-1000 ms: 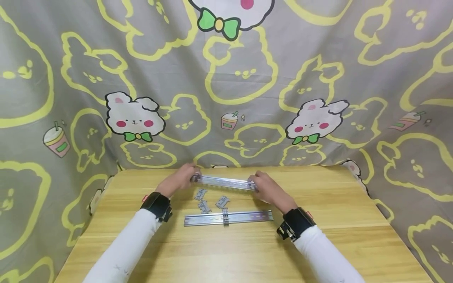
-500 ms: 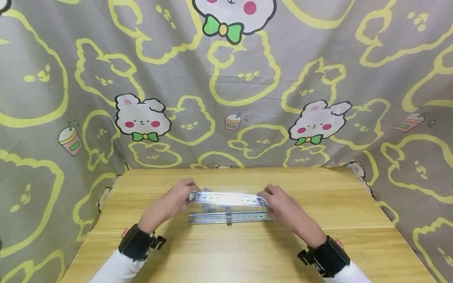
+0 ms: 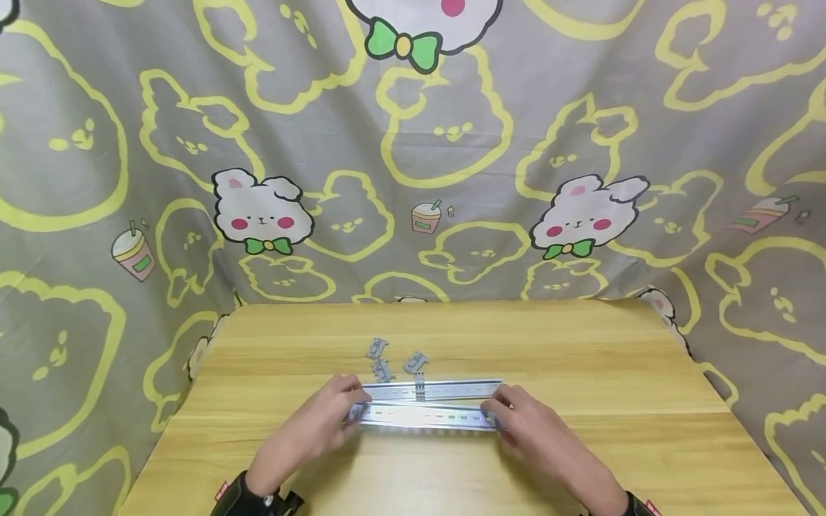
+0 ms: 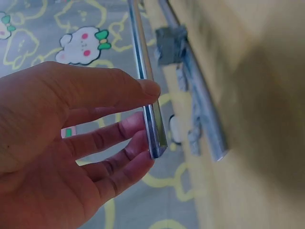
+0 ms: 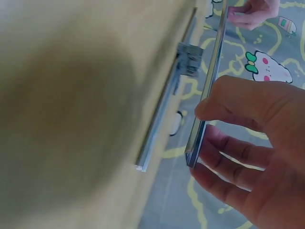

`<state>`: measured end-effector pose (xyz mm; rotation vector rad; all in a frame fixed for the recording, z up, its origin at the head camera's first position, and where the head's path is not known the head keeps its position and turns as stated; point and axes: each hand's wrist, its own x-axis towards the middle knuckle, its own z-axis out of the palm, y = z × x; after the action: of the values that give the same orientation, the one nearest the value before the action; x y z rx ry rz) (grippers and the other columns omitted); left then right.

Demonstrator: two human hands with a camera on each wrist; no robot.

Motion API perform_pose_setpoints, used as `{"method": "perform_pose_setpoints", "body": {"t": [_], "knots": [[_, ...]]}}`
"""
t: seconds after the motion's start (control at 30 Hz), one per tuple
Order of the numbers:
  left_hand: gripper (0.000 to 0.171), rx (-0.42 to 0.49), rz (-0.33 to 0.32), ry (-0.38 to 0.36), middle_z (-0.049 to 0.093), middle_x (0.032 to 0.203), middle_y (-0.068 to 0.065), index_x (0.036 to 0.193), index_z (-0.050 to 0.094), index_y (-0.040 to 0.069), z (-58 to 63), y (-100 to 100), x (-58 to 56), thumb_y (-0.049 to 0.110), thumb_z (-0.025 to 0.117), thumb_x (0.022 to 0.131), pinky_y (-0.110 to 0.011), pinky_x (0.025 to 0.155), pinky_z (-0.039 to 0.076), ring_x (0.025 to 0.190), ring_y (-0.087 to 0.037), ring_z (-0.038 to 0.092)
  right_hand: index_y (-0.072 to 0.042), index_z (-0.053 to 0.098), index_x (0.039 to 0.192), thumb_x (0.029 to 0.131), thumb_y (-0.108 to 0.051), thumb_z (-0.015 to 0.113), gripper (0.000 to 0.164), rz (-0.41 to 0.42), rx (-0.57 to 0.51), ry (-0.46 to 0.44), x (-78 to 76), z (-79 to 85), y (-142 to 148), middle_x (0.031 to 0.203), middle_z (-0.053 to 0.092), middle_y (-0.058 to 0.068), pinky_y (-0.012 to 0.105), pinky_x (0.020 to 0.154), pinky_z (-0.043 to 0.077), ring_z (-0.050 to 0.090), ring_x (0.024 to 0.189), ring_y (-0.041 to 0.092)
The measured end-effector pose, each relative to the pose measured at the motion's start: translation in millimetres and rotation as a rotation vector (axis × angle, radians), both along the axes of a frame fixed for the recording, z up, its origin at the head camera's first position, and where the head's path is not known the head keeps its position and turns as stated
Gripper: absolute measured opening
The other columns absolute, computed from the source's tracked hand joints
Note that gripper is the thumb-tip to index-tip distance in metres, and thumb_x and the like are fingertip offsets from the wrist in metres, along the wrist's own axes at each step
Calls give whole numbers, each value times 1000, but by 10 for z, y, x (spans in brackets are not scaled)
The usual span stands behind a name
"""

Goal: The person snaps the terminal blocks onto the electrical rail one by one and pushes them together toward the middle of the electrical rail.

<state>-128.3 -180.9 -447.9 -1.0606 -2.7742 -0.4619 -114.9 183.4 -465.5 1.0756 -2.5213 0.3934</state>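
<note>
Both hands hold a shiny slotted metal DIN rail [image 3: 426, 416] by its ends, raised off the table and roughly level. My left hand [image 3: 319, 423] pinches the left end; in the left wrist view the thumb lies on one edge and the fingers [image 4: 128, 164] on the other. At the right end my right hand [image 3: 538, 430] grips likewise, fingertips [image 5: 209, 138] against the far edge. Just behind lies a second DIN rail [image 3: 459, 390] on the table, with a grey terminal-block-like piece [image 3: 420, 387] clipped across its middle.
Behind the second rail lie several loose grey plastic pieces, such as one at the right [image 3: 416, 362] and one at the back left [image 3: 377, 349]. The wooden table [image 3: 581, 358] backs onto a patterned grey curtain [image 3: 361, 143].
Both hands have brought the held rail from the back of the table toward the front, over the grey pieces and past the lying rail. The lying rail and loose pieces stay put.
</note>
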Motion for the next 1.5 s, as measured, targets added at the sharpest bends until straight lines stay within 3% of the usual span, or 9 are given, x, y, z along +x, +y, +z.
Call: {"method": "perform_pose_setpoints", "body": {"t": [0.23,0.47,0.77,1.07,1.27,1.5], "knots": [[29,23,50,-66,60,100,1,101,74,8,-253,-1,191,5,78,72,-32,77,57,89,-15,55,-12,75,102,67,-4,76,36,8,16,-92,61,-154,51,99,58,-2,25,62,57,54,85,10],[29,46,79,-82,59,99,2,100,74,7,-381,-3,255,6,80,72,-31,74,56,87,-14,52,-9,75,106,71,-7,77,35,15,26,-185,26,-210,81,104,61,2,28,71,60,59,90,13],[27,87,55,-92,60,99,0,99,74,8,-438,-44,203,2,78,73,-31,71,56,86,-14,52,-7,74,107,73,-5,77,34,26,17,-230,-29,-275,79,106,61,4,27,73,60,60,93,14],[28,53,69,-163,59,103,0,103,74,8,-379,-32,202,7,79,76,-33,76,56,91,-15,54,-6,74,105,72,-3,78,33,35,-11,-226,-17,-299,87,104,61,4,25,71,60,61,90,13],[29,60,62,-165,59,103,0,104,74,7,-399,-36,214,9,80,76,-32,77,57,94,-16,54,-8,72,110,79,-13,76,32,-5,-4,-305,-51,-191,43,110,61,3,28,76,59,59,94,12],[28,69,64,-161,60,103,-1,102,74,5,-420,-29,204,10,81,76,-33,76,57,92,-17,55,-7,68,119,84,-20,74,37,-27,-19,-308,-363,143,-336,112,61,2,32,80,58,61,100,17]]}}
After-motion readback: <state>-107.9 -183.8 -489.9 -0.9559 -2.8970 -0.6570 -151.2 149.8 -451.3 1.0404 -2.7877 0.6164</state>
